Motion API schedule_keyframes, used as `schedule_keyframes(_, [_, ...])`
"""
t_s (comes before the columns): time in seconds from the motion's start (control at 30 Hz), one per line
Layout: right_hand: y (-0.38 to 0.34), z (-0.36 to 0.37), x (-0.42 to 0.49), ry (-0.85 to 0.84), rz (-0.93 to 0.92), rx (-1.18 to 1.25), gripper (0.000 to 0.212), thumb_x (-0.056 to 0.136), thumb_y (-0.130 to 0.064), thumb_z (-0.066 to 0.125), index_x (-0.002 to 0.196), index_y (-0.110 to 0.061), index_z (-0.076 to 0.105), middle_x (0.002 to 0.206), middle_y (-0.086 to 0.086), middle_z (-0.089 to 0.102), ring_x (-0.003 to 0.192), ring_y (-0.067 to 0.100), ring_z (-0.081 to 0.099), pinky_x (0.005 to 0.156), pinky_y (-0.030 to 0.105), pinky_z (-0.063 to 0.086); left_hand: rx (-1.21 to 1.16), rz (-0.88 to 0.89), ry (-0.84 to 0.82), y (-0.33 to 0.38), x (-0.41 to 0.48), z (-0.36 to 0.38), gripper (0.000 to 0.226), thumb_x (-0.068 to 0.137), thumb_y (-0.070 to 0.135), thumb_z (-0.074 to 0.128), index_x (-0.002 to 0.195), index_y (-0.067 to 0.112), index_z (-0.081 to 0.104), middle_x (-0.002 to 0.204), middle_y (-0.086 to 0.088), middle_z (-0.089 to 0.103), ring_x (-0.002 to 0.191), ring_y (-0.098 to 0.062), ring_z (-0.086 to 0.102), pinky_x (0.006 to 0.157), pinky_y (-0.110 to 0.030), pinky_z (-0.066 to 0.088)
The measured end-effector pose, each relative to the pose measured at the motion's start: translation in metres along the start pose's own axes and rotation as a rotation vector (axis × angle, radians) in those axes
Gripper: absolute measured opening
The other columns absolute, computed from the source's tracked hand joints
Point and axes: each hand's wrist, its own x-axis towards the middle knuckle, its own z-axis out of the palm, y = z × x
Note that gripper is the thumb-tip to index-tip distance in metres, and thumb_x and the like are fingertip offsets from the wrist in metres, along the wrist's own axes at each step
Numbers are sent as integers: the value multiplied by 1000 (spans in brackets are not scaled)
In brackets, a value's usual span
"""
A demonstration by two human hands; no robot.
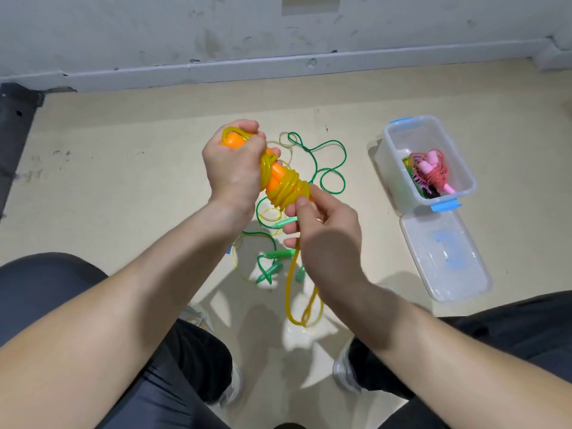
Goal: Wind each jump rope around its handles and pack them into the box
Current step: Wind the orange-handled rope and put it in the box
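A: Yellow rope, wound most of the way round the orange handles. Step?

B: Winding, late in the wrap. Loose tail hanging below the bundle, short, doubled into one loop.

A: Left hand?

B: Clenched round the upper end of the handles, holding them up over the floor, roughly midway between its wall edge and its near edge. Loop of rope poking out at the top of the fist.

A: Right hand?

B: Pinching the yellow rope, right at the lower end of the coil, touching it. Tail dropping away underneath.

A: Next move?

B: Probably a few more turns, kept tight, then tucking the end under a coil to stop any springing loose. Slick tubing by the look, likely to unwind if let go early.

A: Then?

B: Into the box. Open, on the floor toward the right, short of the wall edge, well apart from both hands. Pink rope already inside, darker stuff under it, too small to tell. Lid flat on the floor, just beside the box's near end.

A: Left over?

B: Green rope, unwound, tangled on the floor directly beneath the hands, green handles among the loops. Not yet wound.
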Motion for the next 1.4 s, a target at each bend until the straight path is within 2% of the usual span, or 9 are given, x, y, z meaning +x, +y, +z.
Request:
schedule_keyframes(0.17, [-10,0,2,25,52,191,30,100,-14,58,130,-9,64,73,-7,65,53,9,51,49,25,46,-91,-40,44,6,0,4,17,89,-7,61,94,9,61,74,-9,57,65,-30,67,68,-46,60])
schedule_keyframes(0.33, [-34,-15,17,-35,313,466,18,102,-8,48,91,-6,61,69,0,53,46,8,35,40,20,27,22,66,-18,4,2,4,18,86,-8,63,90,9,62,73,-6,59,65,-31,69,65,-44,61])
schedule_keyframes(0.67, [-53,-31,43,-81,474,523,16,102,-3,45,93,-6,58,70,4,62,38,7,42,35,17,34,262,190,-440,1,-22,9,23,83,-16,59,93,4,61,72,-9,65,59,-27,68,62,-37,57])
schedule_keyframes(0.8, [-52,-26,36,-72,416,406,26,96,5,46,78,0,64,63,6,56,41,10,43,40,17,37,135,93,-379,-3,-36,13,16,91,-13,54,100,0,53,60,-16,57,47,-30,57,47,-37,51])
schedule_keyframes(0.87, [-47,-15,28,-27,330,421,21,95,7,45,91,0,65,64,7,56,43,10,46,41,19,39,155,89,-245,-5,-36,14,15,92,-11,55,98,3,55,60,-4,61,48,-25,60,42,-31,50])
schedule_keyframes(0.97, [-33,0,16,56,197,287,24,101,0,45,117,-10,60,74,4,62,46,8,53,46,22,47,211,146,-80,-7,-27,15,15,88,-2,64,90,13,61,69,6,65,68,-24,74,59,-43,61])
schedule_keyframes(1.13, [-8,12,-10,97,-275,-54,19,98,-11,58,113,-14,69,72,-6,70,67,10,72,74,38,60,135,147,37,-4,-16,17,17,86,0,66,86,17,63,70,3,65,74,-30,75,65,-45,61])
schedule_keyframes(1.23, [-2,18,-17,127,-352,-149,34,97,-14,62,131,-14,64,87,-10,73,75,3,73,77,23,57,56,109,68,-1,-9,17,16,85,0,65,88,16,63,74,-5,64,74,-33,75,67,-46,61])
schedule_keyframes(1.4, [13,16,-15,48,-346,-224,27,96,-24,60,122,-24,65,91,-16,69,78,16,73,81,34,54,-100,-44,115,5,0,21,18,86,-5,62,91,12,62,70,-7,60,70,-32,74,67,-42,60])
